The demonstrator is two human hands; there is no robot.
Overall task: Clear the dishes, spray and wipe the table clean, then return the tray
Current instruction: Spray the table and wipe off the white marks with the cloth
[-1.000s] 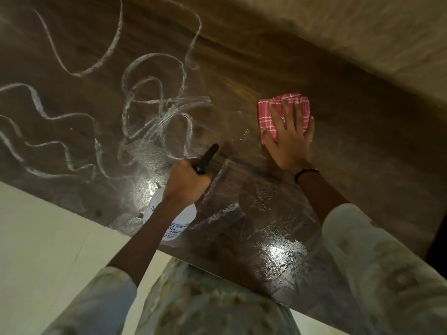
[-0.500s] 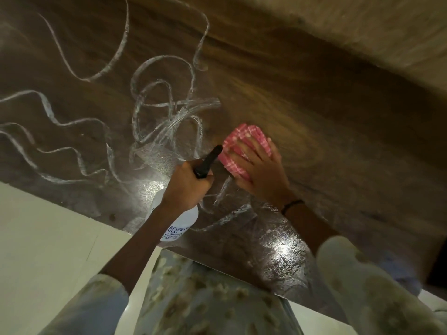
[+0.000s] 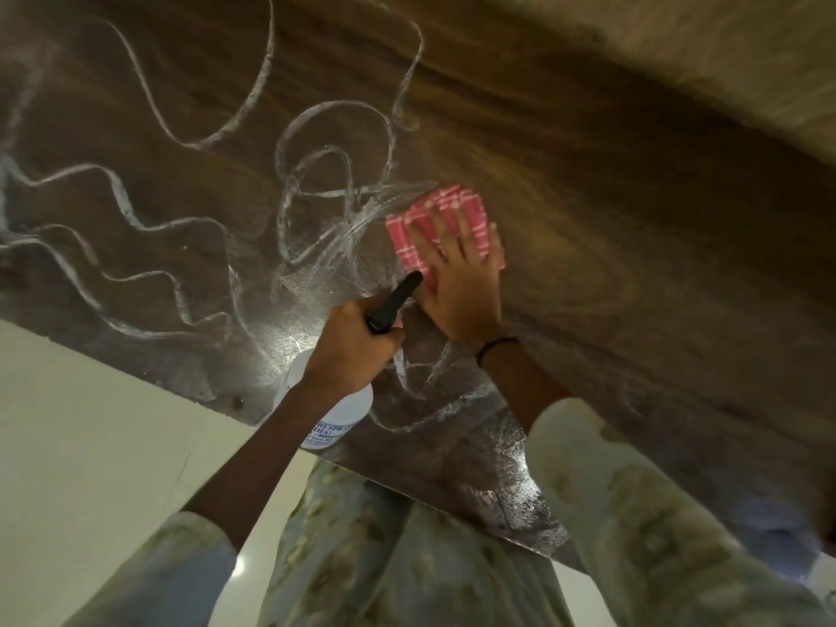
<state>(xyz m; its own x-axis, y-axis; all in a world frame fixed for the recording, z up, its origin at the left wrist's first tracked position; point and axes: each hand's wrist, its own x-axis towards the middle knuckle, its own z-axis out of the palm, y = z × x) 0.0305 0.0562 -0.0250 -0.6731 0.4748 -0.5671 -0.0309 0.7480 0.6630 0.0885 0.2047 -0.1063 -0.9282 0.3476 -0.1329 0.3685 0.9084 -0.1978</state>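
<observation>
Since half a second ago, the right hand (image 3: 457, 282) has slid its pink cloth (image 3: 445, 228) up the table (image 3: 633, 219), toward twelve o'clock. Fingers lie flat and spread, pressing the cloth down. White spray squiggles (image 3: 316, 205) lie from the cloth's nine o'clock edge onward, looping away leftward; the right hand is nearer them, so the next wipe likely goes that way. At seven o'clock of the cloth, the left hand (image 3: 353, 350) grips a spray bottle (image 3: 332, 418), black nozzle touching the right hand. No containers show; dishes and tray are out of view.
</observation>
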